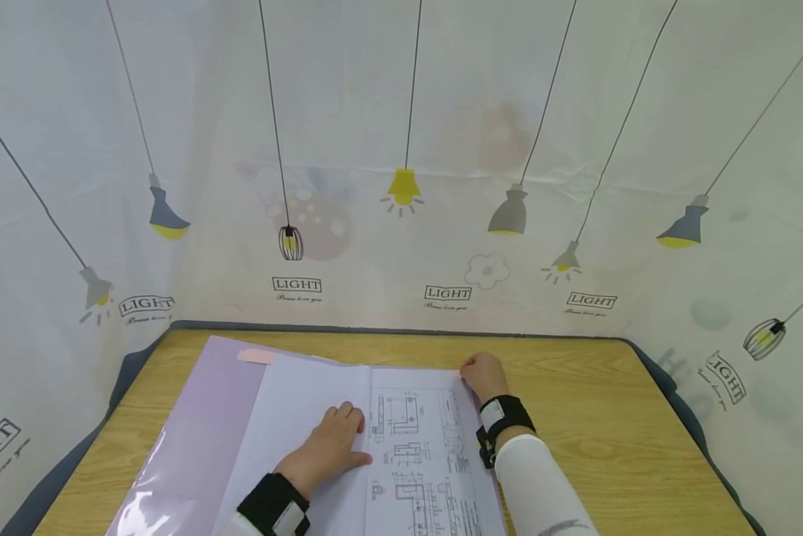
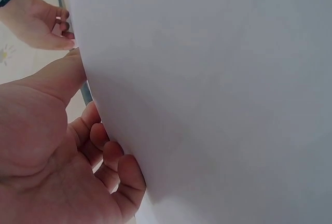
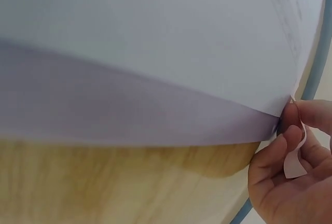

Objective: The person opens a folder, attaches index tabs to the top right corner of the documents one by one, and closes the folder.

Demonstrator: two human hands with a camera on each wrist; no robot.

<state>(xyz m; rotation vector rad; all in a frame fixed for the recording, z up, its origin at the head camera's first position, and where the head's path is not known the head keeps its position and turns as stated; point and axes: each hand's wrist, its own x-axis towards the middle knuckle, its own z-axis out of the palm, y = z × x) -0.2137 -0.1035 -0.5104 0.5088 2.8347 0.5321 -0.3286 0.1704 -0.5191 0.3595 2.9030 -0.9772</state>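
Note:
A purple folder (image 1: 203,417) lies open on the wooden table, with white sheets inside. Technical drawings fill the right-hand page (image 1: 418,439), while the left-hand page (image 1: 310,383) looks blank. My left hand (image 1: 331,447) rests on the left-hand page beside the fold, its thumb pointing to the drawings. In the left wrist view, its loosely bent fingers (image 2: 129,175) touch the white paper. At the upper right corner of the drawing page, my right hand (image 1: 486,376) pinches a pale sticky tab (image 3: 294,164); its loose end hangs between the fingers.
A pink sticky tab (image 1: 257,356) shows at the top of the left-hand page. The wooden table (image 1: 596,417) extends to the right of the folder. Around the table hangs a pale cloth (image 1: 375,89) printed with lamps.

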